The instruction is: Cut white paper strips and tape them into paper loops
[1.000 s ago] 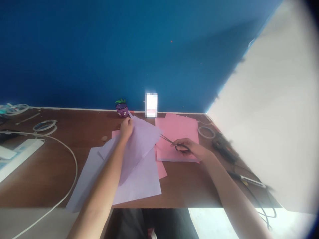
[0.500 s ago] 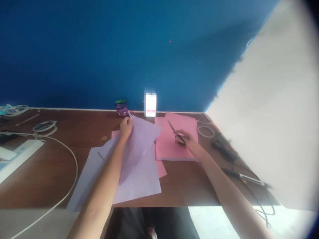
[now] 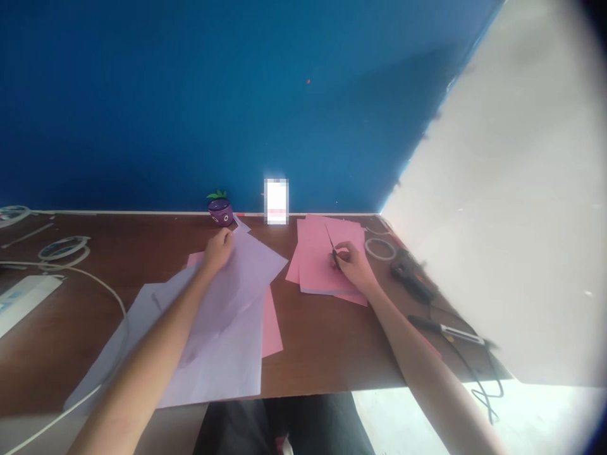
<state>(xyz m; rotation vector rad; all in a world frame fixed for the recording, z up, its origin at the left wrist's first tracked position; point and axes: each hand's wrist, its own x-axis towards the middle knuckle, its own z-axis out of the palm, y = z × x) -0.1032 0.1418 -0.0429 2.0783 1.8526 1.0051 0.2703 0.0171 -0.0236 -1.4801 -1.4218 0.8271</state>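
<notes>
Both hands are found occupied. By the left hand (image 3: 219, 248), fingers closed, the far edge of a lilac sheet (image 3: 253, 259) is gripped; the sheet is bowed rather than flat, presumably because it is held at that edge only. Beneath it and nearer the body, a second lilac sheet (image 3: 222, 376) is laid on the surface (image 3: 313, 347), crossed by the left forearm. A pink sheet (image 3: 272, 325) is partly covered by the lilac paper, its margin exposed on the side toward the right hand (image 3: 351, 262).

By the right hand, a pair of scissors (image 3: 334, 253) is gripped at the handles, blades pointed away from the body; this appears to be so that the points are directed clear of the left hand. The blades look closed together, though they are too thin to be certain. A pink stack (image 3: 313, 275) is located below the right hand; whether it is touched cannot be told.

Beyond the left hand, a purple cup (image 3: 220, 213) is stood near the wall, apparently out of the paper's way. To the right of the right hand, a white ring (image 3: 380, 249) and a dark tool (image 3: 412, 276) are set aside, likely so that the middle is left to the paper
</notes>
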